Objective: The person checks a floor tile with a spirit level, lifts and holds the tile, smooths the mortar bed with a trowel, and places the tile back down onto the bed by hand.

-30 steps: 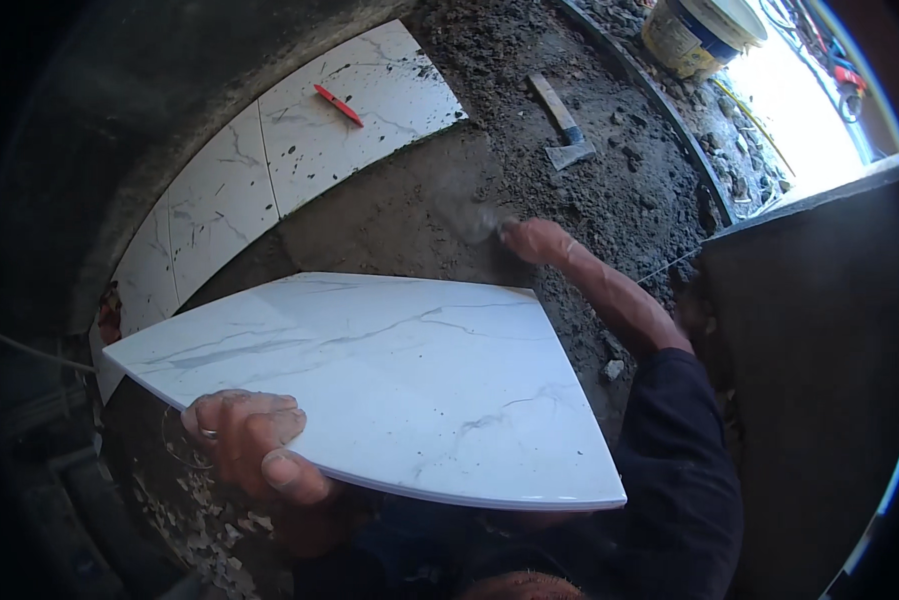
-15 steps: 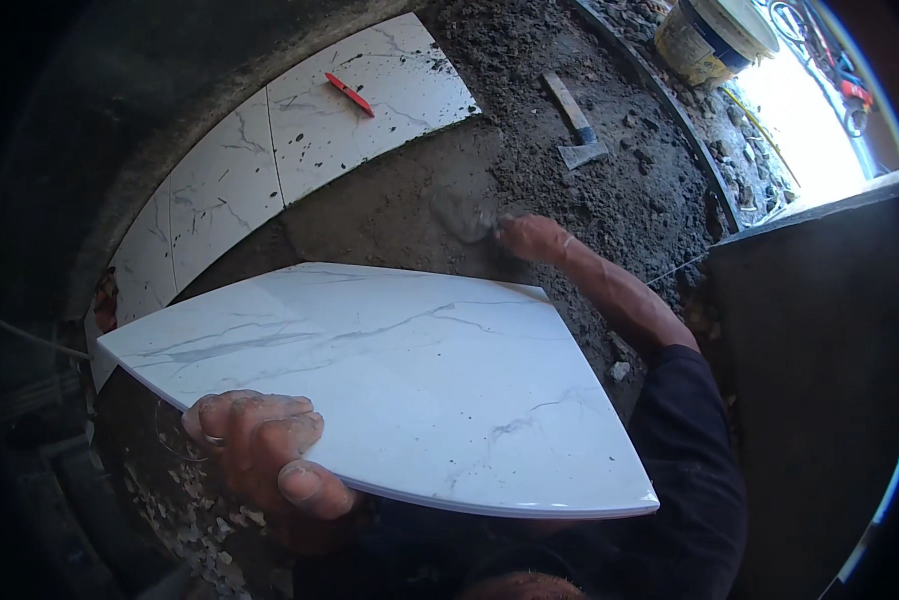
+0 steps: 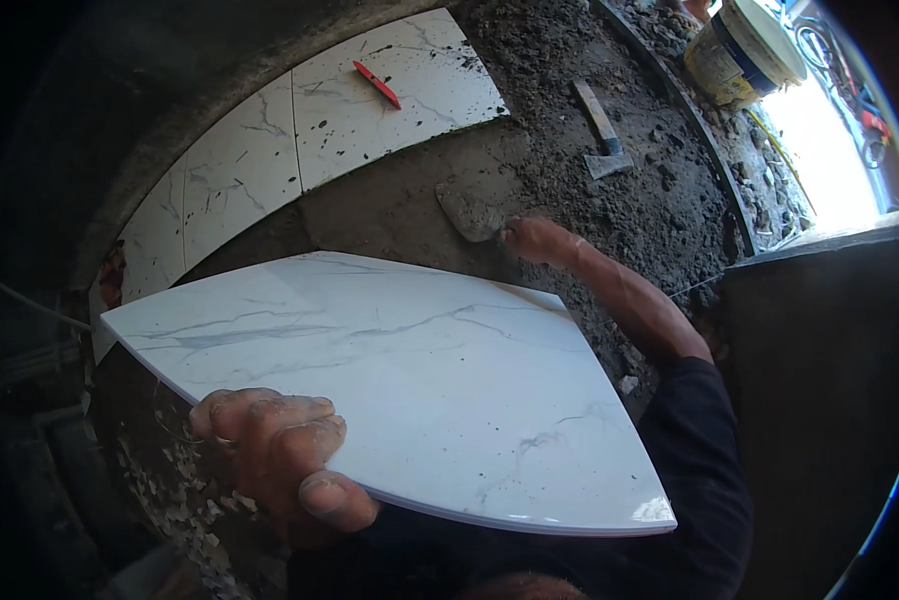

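A large white marble-patterned tile is held in front of me, its face up. My left hand is closed on its near left edge, fingers over the top face. Beyond the tile's far edge, my right hand is wrapped around the handle of a trowel. The trowel's mortar-smeared blade rests on or just over a smoothed grey mortar bed; contact is hard to tell. Most of the trowel's handle is hidden by my fingers.
Laid white tiles, sprinkled with mortar crumbs, run along the left wall. On one lies a slim red tool. A wooden-handled hatchet-like tool lies on loose mortar. Beyond a metal strip stands a stained bucket.
The whole view has shifted slightly, so most things sit farther right. The trowel, blurred before, now shows sharply and lies a little farther left over the mortar. Both hands keep their holds.
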Motion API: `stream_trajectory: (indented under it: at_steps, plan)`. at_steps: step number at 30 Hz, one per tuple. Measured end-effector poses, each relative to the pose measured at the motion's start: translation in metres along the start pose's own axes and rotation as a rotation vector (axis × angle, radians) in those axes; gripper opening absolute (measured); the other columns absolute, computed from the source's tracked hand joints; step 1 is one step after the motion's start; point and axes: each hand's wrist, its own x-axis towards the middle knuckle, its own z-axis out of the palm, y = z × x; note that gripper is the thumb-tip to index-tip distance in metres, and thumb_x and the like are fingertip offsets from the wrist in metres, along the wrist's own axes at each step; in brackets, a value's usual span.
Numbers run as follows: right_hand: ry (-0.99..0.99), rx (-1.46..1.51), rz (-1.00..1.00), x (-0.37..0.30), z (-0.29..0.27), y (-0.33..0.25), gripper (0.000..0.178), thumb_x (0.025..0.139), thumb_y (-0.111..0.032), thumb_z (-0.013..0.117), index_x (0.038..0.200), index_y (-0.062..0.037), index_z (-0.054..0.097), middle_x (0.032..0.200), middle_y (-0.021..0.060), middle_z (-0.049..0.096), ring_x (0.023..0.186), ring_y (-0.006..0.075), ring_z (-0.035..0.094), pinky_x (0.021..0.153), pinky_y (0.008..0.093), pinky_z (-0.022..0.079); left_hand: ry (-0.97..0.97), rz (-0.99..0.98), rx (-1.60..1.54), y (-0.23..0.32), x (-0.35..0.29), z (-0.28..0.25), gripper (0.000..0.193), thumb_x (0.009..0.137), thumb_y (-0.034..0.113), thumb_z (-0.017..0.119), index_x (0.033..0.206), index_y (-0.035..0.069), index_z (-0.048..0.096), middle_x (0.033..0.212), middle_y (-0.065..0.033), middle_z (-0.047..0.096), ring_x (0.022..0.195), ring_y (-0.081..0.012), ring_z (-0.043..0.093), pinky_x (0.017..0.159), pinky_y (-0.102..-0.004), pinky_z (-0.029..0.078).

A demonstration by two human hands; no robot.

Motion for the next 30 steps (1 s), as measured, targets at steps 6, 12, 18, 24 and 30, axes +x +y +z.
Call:
stream_trajectory:
  at_steps: [6,12,18,24,30]
  plan:
    - [0.090,-0.011,-0.110,0.030,0.021,0.010,0.041,0.097,-0.031,0.042,0.098,0.0055,0.061,0.089,0.0285,0.066,0.086,0.0460,0.064,0.079,0.0518,0.050,0.000,-0.022,-0.021,-0.001,-0.006,-0.003,0.043,0.095,0.038,0.027,0.066,0.011,0.046,0.058,-0.0030,0.046,0.063,-0.0186,0.046,0.075,-0.0380,0.038]
    - [0.160,-0.002,0.003,0.044,0.020,0.015,0.040,0.097,-0.032,0.043,0.100,0.0047,0.061,0.092,0.0310,0.065,0.092,0.0467,0.062,0.082,0.0528,0.048,-0.040,0.017,-0.025,-0.004,-0.005,-0.008,0.044,0.094,0.038,0.027,0.066,0.011,0.047,0.058,-0.0033,0.048,0.062,-0.0180,0.046,0.075,-0.0380,0.038]
    - [0.129,0.210,0.111,0.043,0.007,-0.020,0.043,0.097,-0.033,0.044,0.107,0.0044,0.062,0.103,0.0283,0.065,0.101,0.0444,0.062,0.087,0.0509,0.049,-0.109,0.009,0.004,-0.003,-0.003,-0.011,0.045,0.095,0.038,0.026,0.066,0.012,0.047,0.058,-0.0029,0.048,0.062,-0.0179,0.045,0.074,-0.0375,0.037]
    - [0.198,-0.009,0.128,0.064,0.021,0.030,0.044,0.096,-0.032,0.044,0.108,0.0068,0.062,0.106,0.0291,0.064,0.104,0.0438,0.061,0.089,0.0501,0.049,-0.038,0.033,-0.019,-0.001,-0.007,-0.005,0.043,0.095,0.038,0.026,0.065,0.012,0.044,0.057,-0.0026,0.046,0.062,-0.0180,0.044,0.074,-0.0376,0.037]
    - [0.114,0.037,-0.003,0.045,0.008,-0.006,0.042,0.098,-0.028,0.041,0.095,0.0096,0.060,0.088,0.0322,0.064,0.087,0.0436,0.065,0.074,0.0496,0.052,-0.075,0.004,-0.002,0.000,-0.006,-0.009,0.043,0.094,0.038,0.026,0.065,0.012,0.044,0.058,-0.0028,0.046,0.063,-0.0186,0.044,0.076,-0.0380,0.037]
